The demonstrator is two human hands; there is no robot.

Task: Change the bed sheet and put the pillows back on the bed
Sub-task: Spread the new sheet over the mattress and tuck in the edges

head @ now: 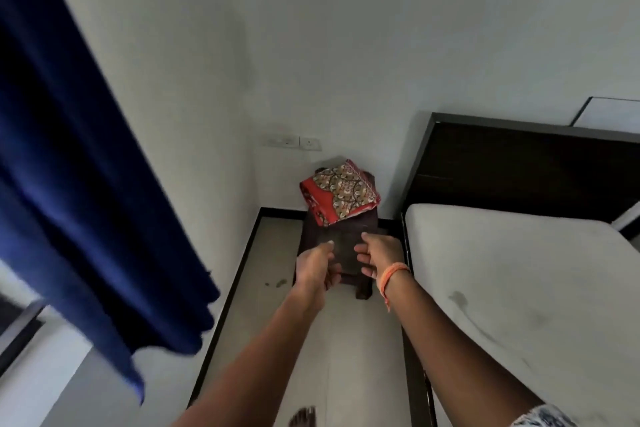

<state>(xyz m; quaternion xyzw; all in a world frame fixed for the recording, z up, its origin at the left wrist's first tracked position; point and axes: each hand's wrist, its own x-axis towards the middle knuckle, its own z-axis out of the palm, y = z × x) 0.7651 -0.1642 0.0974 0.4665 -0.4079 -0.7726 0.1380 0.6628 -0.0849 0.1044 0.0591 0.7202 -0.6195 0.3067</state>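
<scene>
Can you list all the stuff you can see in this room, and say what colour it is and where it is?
folded bed sheet: one, red with patterned panel, on the stool in the corner
stool: one, dark brown, on the floor beside the bed
mattress: one, white, bare, on the bed at right
headboard: one, dark brown, against the wall
curtain: one, dark blue, hanging at left
wall sockets: white, above the stool
wristband: one, orange, right wrist
hands: two, left and right, empty, reaching toward the stool

The mattress (pixel 519 281) and headboard (pixel 519 166) run off the right edge; the curtain (pixel 69 149) is cut off at the left edge.
</scene>
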